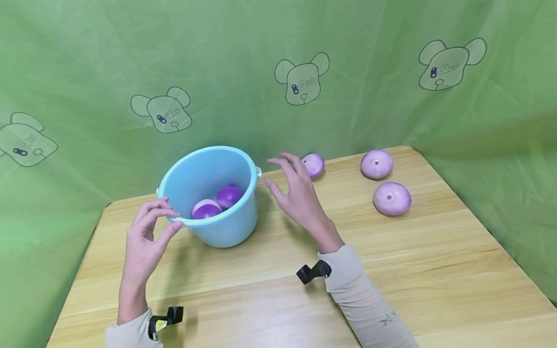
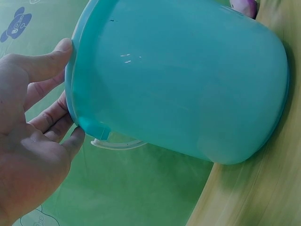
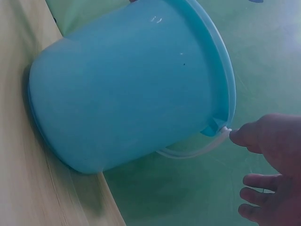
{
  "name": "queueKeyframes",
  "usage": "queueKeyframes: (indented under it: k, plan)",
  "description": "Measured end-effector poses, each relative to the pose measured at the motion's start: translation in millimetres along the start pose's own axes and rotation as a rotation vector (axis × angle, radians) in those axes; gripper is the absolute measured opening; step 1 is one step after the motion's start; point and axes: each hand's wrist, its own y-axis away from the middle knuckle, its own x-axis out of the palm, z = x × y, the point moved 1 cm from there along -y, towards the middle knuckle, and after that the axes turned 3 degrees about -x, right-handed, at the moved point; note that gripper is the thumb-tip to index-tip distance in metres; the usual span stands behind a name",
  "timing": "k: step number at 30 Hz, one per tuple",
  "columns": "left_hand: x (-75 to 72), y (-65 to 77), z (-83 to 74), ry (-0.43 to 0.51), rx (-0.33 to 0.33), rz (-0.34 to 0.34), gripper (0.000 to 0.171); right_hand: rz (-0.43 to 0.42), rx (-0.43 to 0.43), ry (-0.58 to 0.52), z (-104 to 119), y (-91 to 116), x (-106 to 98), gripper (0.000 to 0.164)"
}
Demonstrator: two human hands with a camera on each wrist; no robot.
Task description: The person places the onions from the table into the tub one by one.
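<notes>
A light-blue bucket (image 1: 225,229) stands at the back left of the table, with two purple, onion-like round things inside: one (image 1: 207,209) has a pale top, and the other (image 1: 229,196) is darker. My left hand (image 1: 145,245) pinches the near-left part of the rim between thumb and fingers. To the right of the bucket, my right hand (image 1: 300,201) is held with its fingers spread and nothing in them. In the right wrist view its thumb appears close to the white handle (image 3: 197,151); whether it touches cannot be told.
A pale-purple round thing (image 1: 314,165) lies behind my right hand near the back edge. Two more, a farther one (image 1: 377,164) and a nearer one (image 1: 392,198), sit to the right on the wooden table (image 1: 274,307). A green printed curtain (image 1: 237,52) hangs around the table.
</notes>
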Motion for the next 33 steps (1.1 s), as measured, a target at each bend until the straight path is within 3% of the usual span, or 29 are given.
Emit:
queueKeyframes:
  k: [33]
  plan:
    - [-0.3, 0.2, 0.9, -0.013, -0.024, -0.001, 0.018, -0.028, 0.107, 0.065, -35, 0, -4, 0.047]
